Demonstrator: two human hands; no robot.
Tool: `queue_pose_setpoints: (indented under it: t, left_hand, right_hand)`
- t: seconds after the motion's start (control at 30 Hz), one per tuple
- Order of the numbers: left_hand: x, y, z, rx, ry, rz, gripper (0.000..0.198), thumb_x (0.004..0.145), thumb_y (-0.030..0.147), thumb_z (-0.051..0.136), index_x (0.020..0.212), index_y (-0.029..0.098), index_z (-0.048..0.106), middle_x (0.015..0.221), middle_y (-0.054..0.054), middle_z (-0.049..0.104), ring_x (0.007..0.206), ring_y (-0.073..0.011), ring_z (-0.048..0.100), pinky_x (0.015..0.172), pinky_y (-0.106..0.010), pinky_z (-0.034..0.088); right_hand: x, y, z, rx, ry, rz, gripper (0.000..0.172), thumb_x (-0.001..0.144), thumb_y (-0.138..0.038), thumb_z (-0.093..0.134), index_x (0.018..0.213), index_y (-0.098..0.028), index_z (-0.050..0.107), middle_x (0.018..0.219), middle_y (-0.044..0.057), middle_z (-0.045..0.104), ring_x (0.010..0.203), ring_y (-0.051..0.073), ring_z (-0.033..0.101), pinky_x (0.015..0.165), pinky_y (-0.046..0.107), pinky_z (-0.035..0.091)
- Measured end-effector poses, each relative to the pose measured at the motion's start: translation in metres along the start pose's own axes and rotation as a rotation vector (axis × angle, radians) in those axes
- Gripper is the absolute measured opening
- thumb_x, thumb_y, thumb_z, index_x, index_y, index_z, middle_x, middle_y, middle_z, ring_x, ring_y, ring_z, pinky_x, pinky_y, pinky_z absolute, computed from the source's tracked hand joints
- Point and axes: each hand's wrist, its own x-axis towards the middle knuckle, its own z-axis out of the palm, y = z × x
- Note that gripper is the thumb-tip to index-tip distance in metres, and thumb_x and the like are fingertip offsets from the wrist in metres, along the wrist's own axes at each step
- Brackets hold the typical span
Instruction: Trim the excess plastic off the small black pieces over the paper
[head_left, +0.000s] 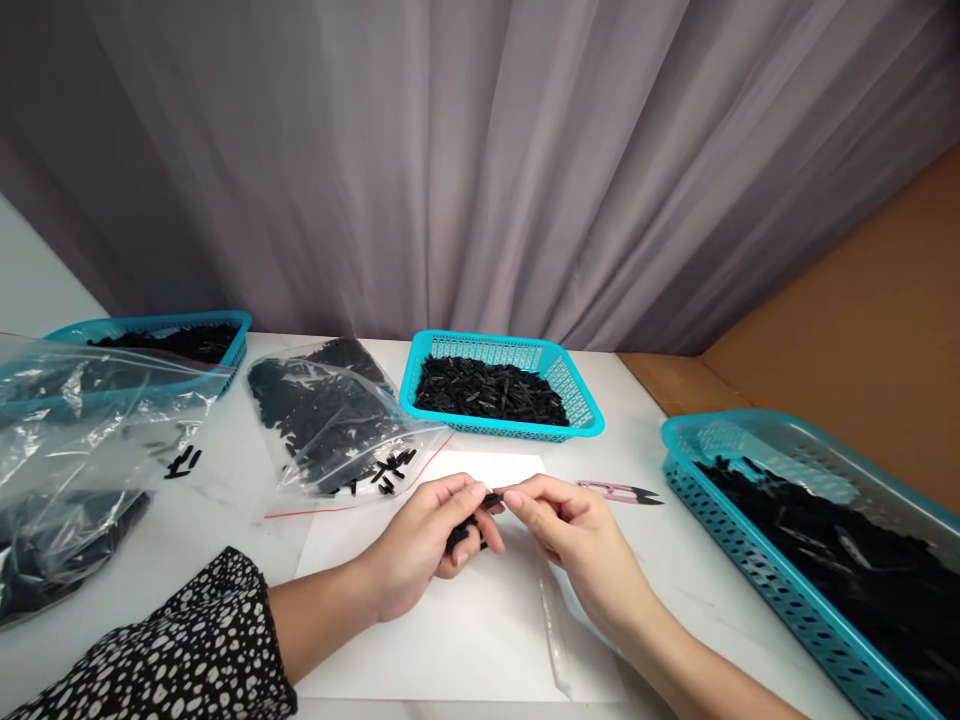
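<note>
My left hand [427, 535] is closed around a small bunch of black plastic pieces [466, 533], held over a white sheet of paper [450, 640]. My right hand [574, 535] meets it from the right and pinches the tip of one black piece between thumb and forefinger. Both hands hover just above the sheet. A pink thread snipper [619, 491] lies on the table just beyond my right hand.
A clear bag of black pieces [322, 420] lies behind the sheet, some spilled [390, 470] at its mouth. Teal baskets of black pieces stand at the back centre [577, 400], far left [240, 335] and right [757, 560]. A big crumpled bag [67, 450] fills the left.
</note>
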Motion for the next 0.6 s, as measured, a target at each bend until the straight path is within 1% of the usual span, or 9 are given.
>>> queue_pose_setpoints:
  t: [0.1,0.2,0.37,0.47,0.6]
  left_hand:
    - [0.0008,-0.0004,0.0000,0.032,0.016,0.008,0.039,0.084,0.054,0.062,0.077,0.016,0.053,0.066,-0.002,0.064,0.044,-0.0040,0.030,0.042,-0.021,0.011]
    - [0.0017,0.0000,0.0009,0.049,0.038,0.023,0.041,0.082,0.056,0.062,0.079,0.016,0.055,0.065,-0.002,0.063,0.043,-0.0040,0.030,0.041,-0.021,0.012]
    - [0.0021,-0.0014,0.0006,0.062,0.020,0.026,0.039,0.082,0.053,0.064,0.076,0.017,0.051,0.064,-0.002,0.064,0.043,-0.0036,0.029,0.041,-0.020,0.012]
    - [0.0011,-0.0030,0.0000,0.071,0.004,0.042,0.037,0.082,0.051,0.066,0.076,0.017,0.051,0.066,-0.002,0.064,0.043,-0.0034,0.029,0.041,-0.020,0.013]
    - [0.0002,-0.0028,0.0001,0.075,-0.003,0.055,0.036,0.083,0.049,0.066,0.076,0.016,0.052,0.066,-0.001,0.063,0.044,-0.0031,0.029,0.041,-0.020,0.014]
  right_hand:
    - [0.0007,0.0024,0.0003,0.086,-0.025,0.055,0.038,0.074,-0.055,0.074,0.068,-0.017,0.070,0.047,-0.009,0.023,0.046,0.008,0.014,0.044,0.026,0.013]
    - [0.0007,0.0026,0.0011,0.156,-0.033,0.097,0.040,0.073,-0.055,0.074,0.066,-0.018,0.063,0.048,-0.010,0.022,0.045,0.007,0.012,0.044,0.025,0.009]
    - [-0.0005,0.0001,0.0040,0.239,-0.037,0.115,0.044,0.072,-0.054,0.075,0.062,-0.020,0.049,0.048,-0.011,0.024,0.044,0.006,0.013,0.042,0.024,0.009]
    - [-0.0019,-0.0009,0.0056,0.262,-0.040,0.112,0.046,0.074,-0.051,0.074,0.060,-0.021,0.043,0.048,-0.011,0.025,0.044,0.006,0.013,0.042,0.023,0.009]
    - [-0.0029,-0.0012,0.0062,0.254,-0.048,0.103,0.044,0.075,-0.051,0.074,0.061,-0.021,0.045,0.048,-0.011,0.025,0.044,0.006,0.014,0.042,0.023,0.010]
